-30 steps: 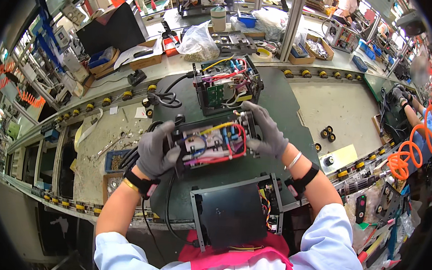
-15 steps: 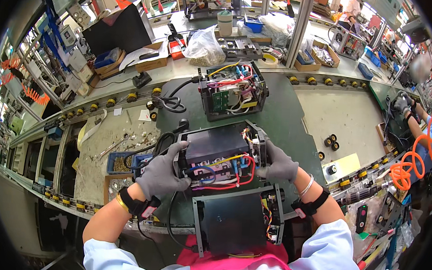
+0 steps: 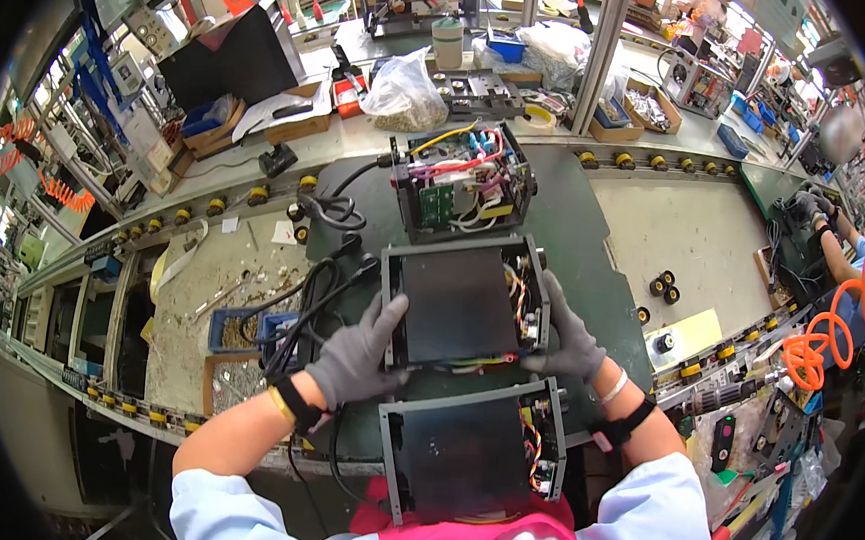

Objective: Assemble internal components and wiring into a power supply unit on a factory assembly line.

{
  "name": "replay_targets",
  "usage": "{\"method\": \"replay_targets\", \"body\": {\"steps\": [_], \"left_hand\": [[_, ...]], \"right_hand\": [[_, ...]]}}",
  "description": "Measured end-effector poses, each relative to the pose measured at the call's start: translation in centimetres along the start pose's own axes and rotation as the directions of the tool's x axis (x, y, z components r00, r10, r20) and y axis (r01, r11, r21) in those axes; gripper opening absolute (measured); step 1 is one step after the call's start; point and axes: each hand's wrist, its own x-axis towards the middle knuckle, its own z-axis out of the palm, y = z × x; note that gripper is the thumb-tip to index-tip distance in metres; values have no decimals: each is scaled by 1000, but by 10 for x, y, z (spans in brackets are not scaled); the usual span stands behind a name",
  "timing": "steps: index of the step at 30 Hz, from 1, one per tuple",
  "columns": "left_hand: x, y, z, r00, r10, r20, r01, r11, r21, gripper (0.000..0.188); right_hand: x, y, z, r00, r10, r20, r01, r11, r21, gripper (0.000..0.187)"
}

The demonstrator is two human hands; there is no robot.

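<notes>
Between my hands is a black box-shaped electrical unit [image 3: 458, 307] with a grey metal frame, its dark flat panel facing up. My left hand [image 3: 354, 353], in a grey glove, presses against the unit's left side, thumb along the frame. At the right end my right hand [image 3: 570, 342], also gloved, grips the edge near some exposed wiring. Only a thin strip of coloured wires shows along the near edge. A similar unit [image 3: 459, 458] lies closer to my body, panel up. Beyond stands an open unit [image 3: 463, 187] with coloured wires and a green circuit board showing.
A dark green board [image 3: 606, 292] lies under the units. Black power cords [image 3: 300, 306] bunch at the left, beside a blue parts bin [image 3: 233, 330]. Roller rails [image 3: 626, 162] border the bench. An orange coiled hose [image 3: 811, 342] hangs right, near another person's gloved hands [image 3: 808, 206].
The unit in my hands has been tipped, so its panel faces up and the coloured wires on its near side are mostly hidden. Its cord has shifted at the left.
</notes>
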Motion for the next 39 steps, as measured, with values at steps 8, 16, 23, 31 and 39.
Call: {"method": "replay_targets", "body": {"steps": [8, 16, 23, 31, 39], "left_hand": [[74, -56, -112, 998, 9, 66, 6, 972, -236, 68], [214, -124, -95, 932, -359, -48, 357, 933, -40, 68], [222, -130, -75, 893, -435, 113, 442, 808, -389, 44], [214, -116, -68, 948, -278, -159, 156, 834, -529, 48], [171, -111, -69, 828, 319, -462, -227, 943, 245, 54]], "right_hand": [[80, -17, -116, 956, 288, 47, -290, 956, 35, 64], [227, -17, -86, 864, 479, -154, -501, 846, -181, 87], [237, 14, -101, 739, 635, 224, -654, 757, 13, 91], [216, 23, -94, 876, 481, 37, -477, 852, 214, 69], [192, 74, -41, 992, 68, -111, -55, 992, 115, 125]]}}
